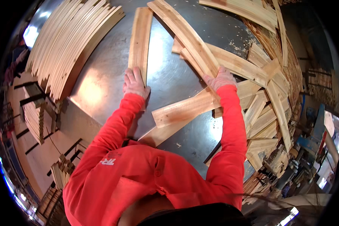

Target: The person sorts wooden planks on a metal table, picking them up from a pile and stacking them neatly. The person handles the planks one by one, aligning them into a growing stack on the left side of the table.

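My left hand (135,82) lies with its fingers stretched flat on the near end of a wooden board (140,39), which points away from me. With my right hand (221,78) I grip the near end of a second, longer wooden board (184,32), thumb along its left edge and fingers on its right. The far ends of the two boards meet or nearly meet, making a narrow V. More boards lie under and around my right hand, among them a short board (186,108) slanting across the table in front of me.
A tall row of boards set side by side (73,39) stands at the left of the shiny metal table (101,81). Loose boards (261,113) lie in a heap on the right. Sawdust (235,45) specks the far right of the table. Stacked wood (34,116) stands beyond the left edge.
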{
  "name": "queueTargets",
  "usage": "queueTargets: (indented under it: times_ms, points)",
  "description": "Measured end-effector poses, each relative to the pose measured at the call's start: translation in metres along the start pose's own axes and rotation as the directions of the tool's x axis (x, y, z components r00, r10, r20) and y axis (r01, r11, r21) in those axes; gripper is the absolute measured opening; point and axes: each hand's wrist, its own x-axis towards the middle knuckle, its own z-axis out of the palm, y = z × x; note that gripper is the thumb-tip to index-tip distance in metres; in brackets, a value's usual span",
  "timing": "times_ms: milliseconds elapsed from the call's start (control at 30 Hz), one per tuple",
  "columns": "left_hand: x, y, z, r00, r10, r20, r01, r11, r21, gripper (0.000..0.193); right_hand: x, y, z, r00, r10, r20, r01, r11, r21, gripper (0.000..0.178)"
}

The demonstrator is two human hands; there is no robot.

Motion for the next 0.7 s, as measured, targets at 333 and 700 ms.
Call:
queueTargets:
  times_ms: [333, 700]
  points:
    - [0.031, -0.060, -0.047, 0.799, 0.332, 0.500, 0.568, -0.147, -0.810, 0.081, -0.052, 0.024, 0.071, 0.685, -0.707, 0.177, -0.516, -0.298, 0.803, 0.078]
    - [0.047, -0.084, 0.003, 0.814, 0.321, 0.484, 0.523, -0.042, -0.851, 0.072, -0.132, -0.155, 0.042, 0.651, -0.562, 0.510, 0.104, 0.732, 0.674, 0.060]
